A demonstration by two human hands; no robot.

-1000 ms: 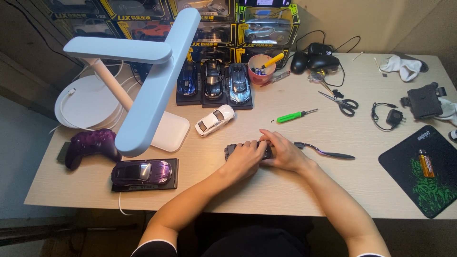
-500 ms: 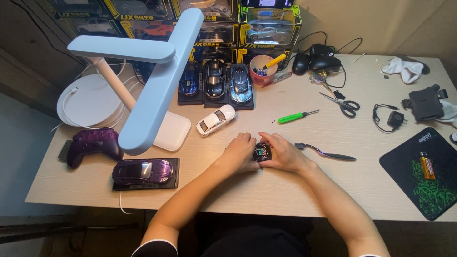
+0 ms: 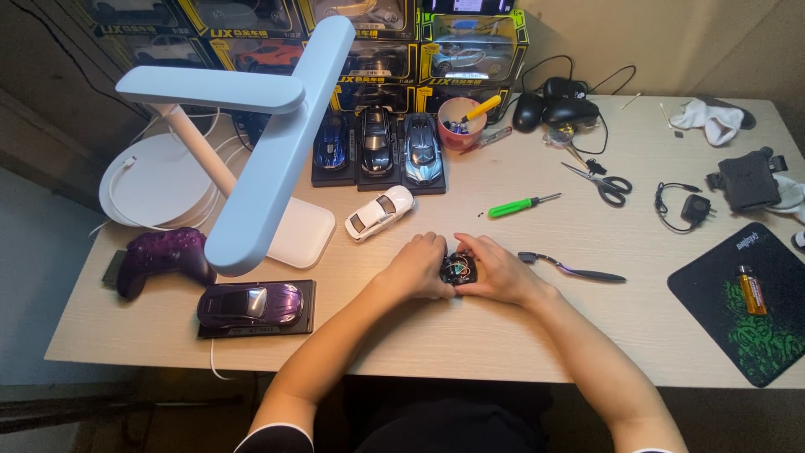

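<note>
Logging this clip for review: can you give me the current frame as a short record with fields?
setting: wooden desk, seen from above
left hand: grips small dark part with exposed wires
right hand: grips the same part from the other side
nearby tools: green screwdriver, scissors
models: white toy car, purple car on black base
other: white desk lamp, purple game controller

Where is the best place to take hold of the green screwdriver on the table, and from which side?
Take the green screwdriver by its thick green handle, the end toward the person's left, coming from above. It lies flat with bare table around it; the thin metal shaft gives less to hold.
</note>
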